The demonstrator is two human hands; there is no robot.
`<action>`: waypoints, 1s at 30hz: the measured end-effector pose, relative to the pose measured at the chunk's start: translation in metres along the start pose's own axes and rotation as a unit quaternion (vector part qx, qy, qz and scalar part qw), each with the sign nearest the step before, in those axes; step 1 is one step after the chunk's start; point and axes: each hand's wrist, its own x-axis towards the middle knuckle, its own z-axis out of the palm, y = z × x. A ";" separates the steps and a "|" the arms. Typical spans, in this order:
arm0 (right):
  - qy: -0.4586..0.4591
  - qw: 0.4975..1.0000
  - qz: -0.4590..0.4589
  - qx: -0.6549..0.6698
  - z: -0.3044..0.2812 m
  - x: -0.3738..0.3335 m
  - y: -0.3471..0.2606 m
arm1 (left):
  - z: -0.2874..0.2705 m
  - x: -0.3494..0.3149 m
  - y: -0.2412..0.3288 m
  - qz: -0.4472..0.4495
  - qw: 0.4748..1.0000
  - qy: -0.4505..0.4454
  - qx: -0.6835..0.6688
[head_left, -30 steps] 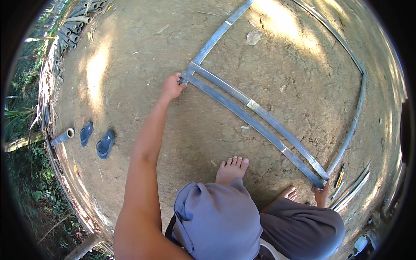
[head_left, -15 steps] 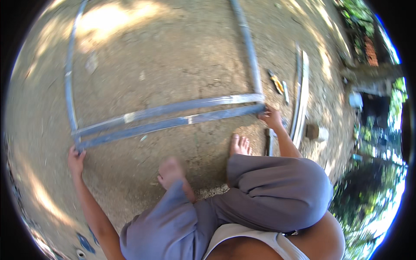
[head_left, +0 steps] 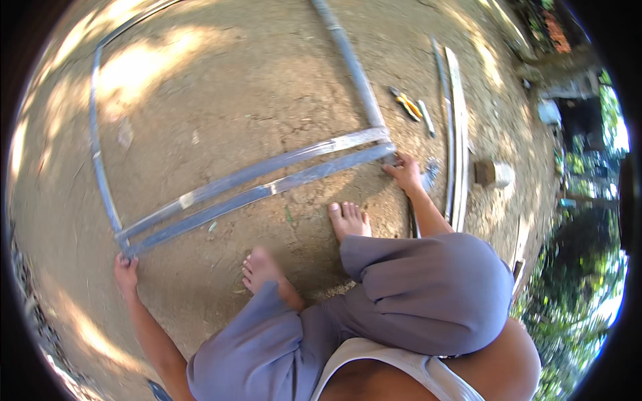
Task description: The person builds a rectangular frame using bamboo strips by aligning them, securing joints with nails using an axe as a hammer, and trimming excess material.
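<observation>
A rectangular frame of long, grey-blue, bamboo-like strips lies on the ground in front of me. Its two near crosspieces run side by side, the outer strip (head_left: 234, 206) closest to my feet and the inner strip (head_left: 261, 166) just beyond. My left hand (head_left: 126, 271) grips the frame's near left corner, at the outer strip's end. At the near right corner, the fingers of my right hand (head_left: 405, 174) close round the frame's end. The left side strip (head_left: 97, 154) and right side pole (head_left: 354, 67) stretch away from me.
Right of the frame lie yellow-handled pliers (head_left: 405, 105) and a slim pale tool (head_left: 426, 119). Beyond them are long loose strips (head_left: 459, 140), with a squarish block (head_left: 493, 174) alongside. A small pile of dark bits (head_left: 431, 172) sits by my right wrist. My bare feet (head_left: 349, 220) are close to the outer strip.
My view has shifted and turned slightly, so the frame appears more tilted, with its left end nearer. Both hands stay at the same corners.
</observation>
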 end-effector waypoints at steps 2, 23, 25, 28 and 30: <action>-0.056 0.994 0.013 0.089 0.030 -0.003 -0.040 | -0.066 -0.006 -0.019 0.078 0.988 0.014 0.136; 0.021 0.981 -0.013 0.194 0.009 -0.011 0.009 | -0.021 0.016 0.054 -0.067 0.986 0.144 -0.049; 0.058 0.981 -0.019 0.183 0.007 -0.002 0.016 | -0.010 0.034 0.066 -0.082 0.982 0.160 -0.060; 0.028 0.991 -0.006 0.132 0.004 0.008 0.007 | 0.001 0.047 0.074 -0.126 0.975 0.172 -0.056; -0.008 0.996 -0.016 0.089 0.013 0.010 0.002 | 0.000 0.045 0.071 -0.149 0.972 0.163 -0.080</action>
